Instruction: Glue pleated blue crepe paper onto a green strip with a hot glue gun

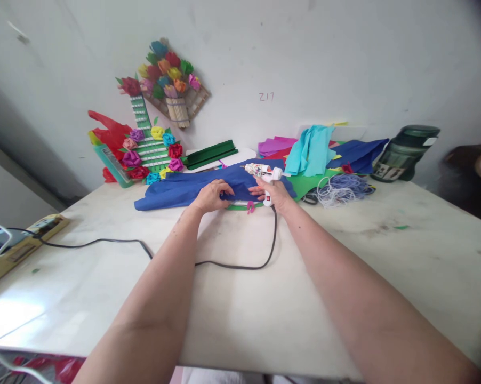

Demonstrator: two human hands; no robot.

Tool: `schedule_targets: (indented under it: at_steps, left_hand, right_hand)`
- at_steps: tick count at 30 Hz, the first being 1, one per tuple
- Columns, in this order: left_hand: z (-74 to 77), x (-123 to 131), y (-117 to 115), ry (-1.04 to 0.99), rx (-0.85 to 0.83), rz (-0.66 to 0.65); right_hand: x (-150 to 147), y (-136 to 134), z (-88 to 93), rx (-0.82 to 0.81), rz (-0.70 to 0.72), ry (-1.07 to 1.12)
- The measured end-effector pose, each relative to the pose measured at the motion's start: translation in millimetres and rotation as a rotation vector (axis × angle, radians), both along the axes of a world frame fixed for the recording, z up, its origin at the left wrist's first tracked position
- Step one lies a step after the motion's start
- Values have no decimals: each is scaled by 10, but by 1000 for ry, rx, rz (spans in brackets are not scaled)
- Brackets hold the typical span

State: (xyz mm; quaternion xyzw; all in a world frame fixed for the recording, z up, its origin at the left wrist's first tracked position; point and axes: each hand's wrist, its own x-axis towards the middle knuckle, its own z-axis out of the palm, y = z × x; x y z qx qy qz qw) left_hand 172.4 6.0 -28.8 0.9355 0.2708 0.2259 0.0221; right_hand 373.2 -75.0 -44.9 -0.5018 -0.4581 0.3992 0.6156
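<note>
My right hand (279, 195) is wrapped round the handle of a white hot glue gun (268, 196), its nozzle pointing left and a glue stick showing at the back. Some fingers of this hand stretch out left, over the blue crepe paper. My left hand (213, 196) rests at the front edge of the blue crepe paper (172, 191), fingers curved and the thumb apart from them. Nothing shows between them. A small pink curl of paper (250, 207) and a strip of green (240, 208) lie between the hands.
A black cord (240, 267) runs from the glue gun across the table (240, 314) toward a yellow power strip (22, 245). Behind stand a paper-flower guitar (150, 146), a flower basket (178, 109), coloured paper (310, 152), a yarn bundle (340, 190) and a dark green jar (404, 153).
</note>
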Motion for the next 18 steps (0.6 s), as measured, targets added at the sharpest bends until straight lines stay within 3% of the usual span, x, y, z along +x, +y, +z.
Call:
schedule_targets:
  at_steps: [13, 18]
  left_hand:
    - [-53, 44, -42, -18, 42, 47]
    - [-52, 60, -60, -7, 66, 39]
  right_hand:
    - [-43, -18, 41, 48, 15, 16]
    - [-177, -99, 138, 31, 123, 28]
